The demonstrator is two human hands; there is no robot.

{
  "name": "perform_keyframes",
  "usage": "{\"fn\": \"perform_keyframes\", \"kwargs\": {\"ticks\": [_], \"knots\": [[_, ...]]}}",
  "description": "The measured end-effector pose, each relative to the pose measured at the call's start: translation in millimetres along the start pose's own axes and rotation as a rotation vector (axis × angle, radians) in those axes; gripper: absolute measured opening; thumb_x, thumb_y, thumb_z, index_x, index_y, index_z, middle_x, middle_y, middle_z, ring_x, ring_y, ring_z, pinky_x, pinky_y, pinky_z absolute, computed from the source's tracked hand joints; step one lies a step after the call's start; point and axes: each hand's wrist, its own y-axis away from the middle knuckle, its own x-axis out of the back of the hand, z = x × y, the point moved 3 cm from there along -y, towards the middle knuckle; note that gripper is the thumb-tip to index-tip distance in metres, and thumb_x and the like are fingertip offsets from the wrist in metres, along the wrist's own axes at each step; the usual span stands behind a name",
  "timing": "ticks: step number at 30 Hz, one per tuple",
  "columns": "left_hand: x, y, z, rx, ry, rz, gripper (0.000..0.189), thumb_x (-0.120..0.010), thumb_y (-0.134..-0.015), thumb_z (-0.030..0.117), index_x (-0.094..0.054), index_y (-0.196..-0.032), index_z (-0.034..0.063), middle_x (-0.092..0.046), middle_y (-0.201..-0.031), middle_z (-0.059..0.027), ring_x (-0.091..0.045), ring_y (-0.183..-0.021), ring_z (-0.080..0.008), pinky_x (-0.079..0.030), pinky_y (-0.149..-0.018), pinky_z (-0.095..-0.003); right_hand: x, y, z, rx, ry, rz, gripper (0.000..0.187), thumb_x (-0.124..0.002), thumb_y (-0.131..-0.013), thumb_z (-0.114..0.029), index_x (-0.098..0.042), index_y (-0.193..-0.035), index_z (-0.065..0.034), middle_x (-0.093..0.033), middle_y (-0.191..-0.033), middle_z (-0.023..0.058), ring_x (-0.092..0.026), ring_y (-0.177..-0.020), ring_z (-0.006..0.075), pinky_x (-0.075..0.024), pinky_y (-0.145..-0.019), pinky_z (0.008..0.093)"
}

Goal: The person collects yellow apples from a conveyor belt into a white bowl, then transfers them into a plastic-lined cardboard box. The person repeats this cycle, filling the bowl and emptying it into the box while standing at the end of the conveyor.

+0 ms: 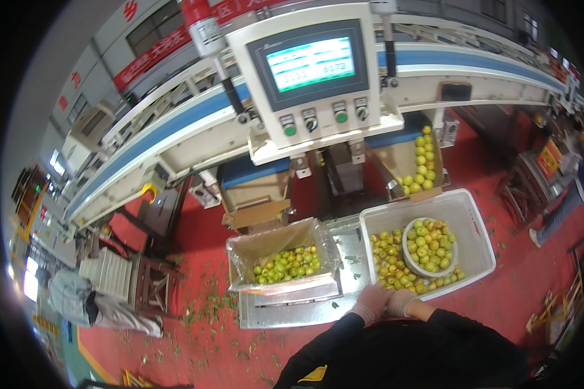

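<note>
My left hand (371, 300) and my right hand (401, 302), both in thin pale gloves, are close together at the near edge of a white plastic tub (482, 262). Their fingers are partly hidden, so whether they hold anything cannot be made out. Loose round yellow-green fruit (388, 253), some with brown patches, lies in the tub. Among it stands a round white basin (454, 269) heaped with the same kind of fruit (428, 245). Left of the tub is a cardboard box (255, 245) with a clear plastic liner, partly filled with greener fruit (292, 265).
A metal table (292, 316) supports the box. Behind it stands a control panel (316, 73) with a lit screen, before a blue conveyor belt (175, 126). A chute (394, 158) carries more fruit. Leaves litter the red floor (204, 350). One person (73, 296) bends at left; another (572, 189) stands right.
</note>
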Motion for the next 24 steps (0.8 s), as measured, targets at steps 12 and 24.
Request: {"fn": "perform_keyframes", "kwargs": {"ticks": [12,24], "knots": [[-6,-3,3,0.09,-0.044,-0.09,0.047,-0.072,-0.079,0.03,-0.06,-0.122,0.0146,-0.068,-0.097,-0.004,-0.062,-0.103,-0.0239,-0.049,-0.086,-0.0381,-17,-16,11,0.054,0.043,0.086,0.057,-0.067,-0.082,-0.054,-0.07,-0.117,-0.0089,-0.068,-0.12,0.0206,-0.067,-0.108,0.0362,-0.0528,-0.093,0.0432],[3,2,0,0.003,0.113,0.042,0.048,-0.081,-0.064,0.041,-0.064,-0.101,0.0158,-0.067,-0.093,-0.0047,-0.064,-0.099,-0.026,-0.048,-0.086,-0.0395,-17,-12,9,0.075,0.116,0.112,0.05,-0.064,-0.082,-0.052,-0.073,-0.106,-0.009,-0.071,-0.106,0.022,-0.068,-0.1,0.0382,-0.0541,-0.088,0.0448]]}}
